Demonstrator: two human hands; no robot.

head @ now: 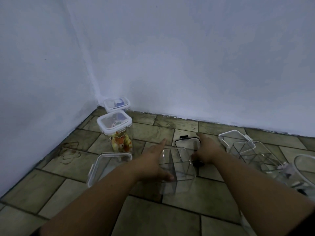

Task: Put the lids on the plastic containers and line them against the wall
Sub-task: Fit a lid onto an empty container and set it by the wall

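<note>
The head view shows two lidded clear plastic boxes at the corner, the corner container (117,105) against the wall (187,65) and the tall container (114,124) just before it. Nearer sit two open, square, divided ones, the middle container (183,169) and the right container (252,153), with one black-rimmed lid (187,143). The left hand (153,161) presses flat, fingers straight, on the middle container's left side; the right hand (207,149) rests at its right rim, grasp unclear.

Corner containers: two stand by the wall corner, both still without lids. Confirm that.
Wrong on the lids. The head view shows both closed with a lid: the corner container and the taller container in front of it, which holds colourful contents. The rest holds: two stand by the corner of the wall.
</note>
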